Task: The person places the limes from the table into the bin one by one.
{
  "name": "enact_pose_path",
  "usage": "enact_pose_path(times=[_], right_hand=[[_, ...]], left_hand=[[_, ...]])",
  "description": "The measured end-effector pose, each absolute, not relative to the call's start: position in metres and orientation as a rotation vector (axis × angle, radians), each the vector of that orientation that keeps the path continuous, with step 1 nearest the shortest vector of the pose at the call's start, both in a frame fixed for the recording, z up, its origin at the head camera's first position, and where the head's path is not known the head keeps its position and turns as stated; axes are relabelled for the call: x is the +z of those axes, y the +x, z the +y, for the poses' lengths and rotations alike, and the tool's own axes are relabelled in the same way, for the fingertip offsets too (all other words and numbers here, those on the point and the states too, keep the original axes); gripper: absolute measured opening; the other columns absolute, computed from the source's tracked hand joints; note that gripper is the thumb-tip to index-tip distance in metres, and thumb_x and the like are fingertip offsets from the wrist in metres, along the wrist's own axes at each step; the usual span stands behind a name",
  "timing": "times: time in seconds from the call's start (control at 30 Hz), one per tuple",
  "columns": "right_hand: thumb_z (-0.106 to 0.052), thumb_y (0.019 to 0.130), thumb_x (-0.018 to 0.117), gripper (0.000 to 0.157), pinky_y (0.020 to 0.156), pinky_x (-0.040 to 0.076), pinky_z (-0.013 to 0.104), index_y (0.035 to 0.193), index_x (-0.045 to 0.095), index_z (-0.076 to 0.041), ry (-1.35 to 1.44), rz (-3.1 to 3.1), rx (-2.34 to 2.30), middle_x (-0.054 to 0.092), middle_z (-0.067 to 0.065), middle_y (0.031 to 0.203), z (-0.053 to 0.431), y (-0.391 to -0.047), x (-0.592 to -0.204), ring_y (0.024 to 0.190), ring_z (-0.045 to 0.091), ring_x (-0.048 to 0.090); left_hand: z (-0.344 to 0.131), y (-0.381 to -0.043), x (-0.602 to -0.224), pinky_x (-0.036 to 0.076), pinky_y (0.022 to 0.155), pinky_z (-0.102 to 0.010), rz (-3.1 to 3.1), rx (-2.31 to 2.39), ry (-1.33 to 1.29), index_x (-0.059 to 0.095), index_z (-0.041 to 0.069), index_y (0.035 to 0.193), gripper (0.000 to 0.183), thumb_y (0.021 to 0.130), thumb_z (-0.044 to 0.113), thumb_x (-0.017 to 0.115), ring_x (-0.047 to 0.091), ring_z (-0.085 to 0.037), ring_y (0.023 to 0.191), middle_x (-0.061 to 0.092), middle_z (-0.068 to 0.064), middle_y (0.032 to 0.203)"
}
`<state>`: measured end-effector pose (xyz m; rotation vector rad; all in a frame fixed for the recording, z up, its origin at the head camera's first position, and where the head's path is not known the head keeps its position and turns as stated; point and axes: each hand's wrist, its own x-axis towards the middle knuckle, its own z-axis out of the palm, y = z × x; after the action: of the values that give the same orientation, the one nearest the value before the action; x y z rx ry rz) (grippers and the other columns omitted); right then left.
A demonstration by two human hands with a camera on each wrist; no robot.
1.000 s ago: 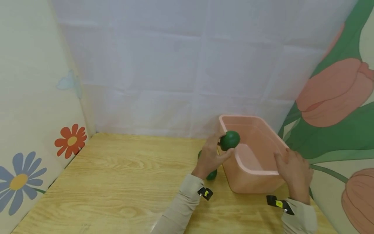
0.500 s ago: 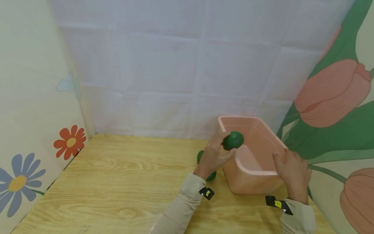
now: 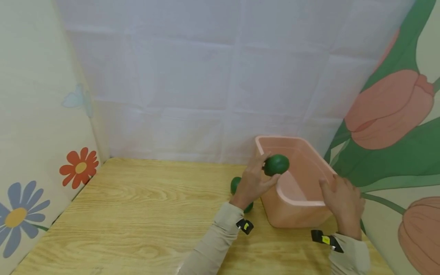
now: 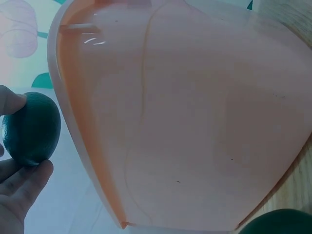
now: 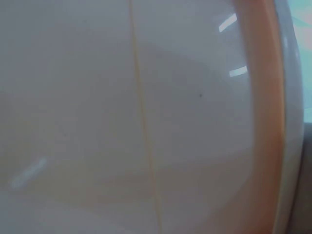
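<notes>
My left hand [image 3: 252, 181] holds a glossy dark green oval fruit [image 3: 277, 164] between thumb and fingertips, over the left rim of a pink plastic bin [image 3: 298, 203]. In the left wrist view, the thumb and fingers pinch opposite ends of this fruit [image 4: 32, 129], outside the bin wall [image 4: 195, 122]. My right hand [image 3: 345, 204] grips the bin's right rim near its front corner. Only the bin wall [image 5: 97, 107] fills most of the right wrist view; the right fingers are hardly visible there. Inside the bin, the visible part of the floor is bare.
Two more green fruits lie on the wooden table [image 3: 144, 214] left of the bin: one [image 3: 235, 185] behind my left wrist, another [image 3: 249, 208] partly hidden by it. A white cloth [image 3: 178, 84] hangs behind the table. Flower-printed cloths [image 3: 388, 110] hang at both sides.
My left hand has shifted slightly right with the green fruit, farther over the bin's opening. The right hand keeps its hold on the rim. The head view has turned a little.
</notes>
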<state>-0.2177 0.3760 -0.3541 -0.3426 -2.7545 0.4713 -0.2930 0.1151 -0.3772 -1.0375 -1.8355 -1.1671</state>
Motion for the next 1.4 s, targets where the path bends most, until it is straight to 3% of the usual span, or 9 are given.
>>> enact_pose_path(times=[0.23,0.37,0.53,0.67,0.83,1.03,1.4], right_hand=[[-0.053,0.104,0.031,0.076,0.086,0.029,0.076,0.147,0.034,0.01,-0.345,-2.762,0.468,0.035,0.041,0.14,0.374,-0.218,-0.354,0.118,0.067,0.032],[-0.052,0.104,0.031,0.075,0.086,0.029,0.076,0.147,0.034,0.009,-0.342,-2.762,0.47,0.035,0.04,0.141,0.373,-0.218,-0.353,0.119,0.066,0.032],[-0.051,0.104,0.032,0.073,0.088,0.029,0.075,0.147,0.035,0.009,-0.341,-2.76,0.468,0.035,0.04,0.142,0.372,-0.217,-0.353,0.12,0.065,0.032],[-0.051,0.105,0.031,0.073,0.088,0.029,0.075,0.147,0.035,0.008,-0.343,-2.753,0.467,0.035,0.039,0.142,0.372,-0.218,-0.354,0.12,0.065,0.032],[-0.051,0.105,0.032,0.073,0.087,0.029,0.075,0.147,0.035,0.009,-0.343,-2.749,0.465,0.036,0.039,0.141,0.372,-0.219,-0.354,0.119,0.065,0.033],[-0.051,0.105,0.032,0.073,0.088,0.028,0.075,0.147,0.035,0.009,-0.337,-2.752,0.473,0.036,0.039,0.142,0.371,-0.22,-0.354,0.12,0.065,0.033],[-0.051,0.104,0.034,0.073,0.085,0.03,0.074,0.146,0.037,0.009,-0.311,-2.749,0.454,0.038,0.038,0.14,0.373,-0.22,-0.354,0.117,0.065,0.035]], left_hand=[[0.119,-0.293,-0.378,0.051,0.084,-0.017,-1.842,-1.185,-1.05,0.043,-0.001,0.143,0.068,0.087,0.016,0.077,0.064,-0.022,0.098,0.06,-0.018,0.126],[0.123,-0.292,-0.376,0.051,0.086,-0.019,-1.862,-1.178,-1.048,0.045,-0.002,0.141,0.066,0.086,0.017,0.078,0.063,-0.022,0.1,0.061,-0.016,0.123],[0.127,-0.29,-0.376,0.049,0.084,-0.018,-1.892,-1.114,-1.032,0.055,-0.003,0.13,0.054,0.085,0.019,0.078,0.061,-0.017,0.092,0.064,-0.011,0.106],[0.132,-0.292,-0.377,0.047,0.08,-0.014,-1.884,-1.099,-1.049,0.055,-0.003,0.133,0.059,0.084,0.017,0.079,0.059,-0.015,0.085,0.064,-0.008,0.099],[0.136,-0.292,-0.377,0.047,0.078,-0.012,-1.891,-1.093,-1.075,0.046,0.0,0.145,0.067,0.088,0.018,0.077,0.064,-0.02,0.088,0.067,-0.012,0.11],[0.134,-0.29,-0.375,0.051,0.085,-0.02,-1.91,-1.097,-1.048,0.047,0.004,0.146,0.063,0.09,0.016,0.075,0.066,-0.024,0.098,0.066,-0.015,0.121],[0.118,-0.286,-0.382,0.052,0.091,-0.024,-1.928,-1.221,-1.017,0.045,0.008,0.149,0.063,0.092,0.014,0.071,0.064,-0.026,0.11,0.058,-0.014,0.138]])
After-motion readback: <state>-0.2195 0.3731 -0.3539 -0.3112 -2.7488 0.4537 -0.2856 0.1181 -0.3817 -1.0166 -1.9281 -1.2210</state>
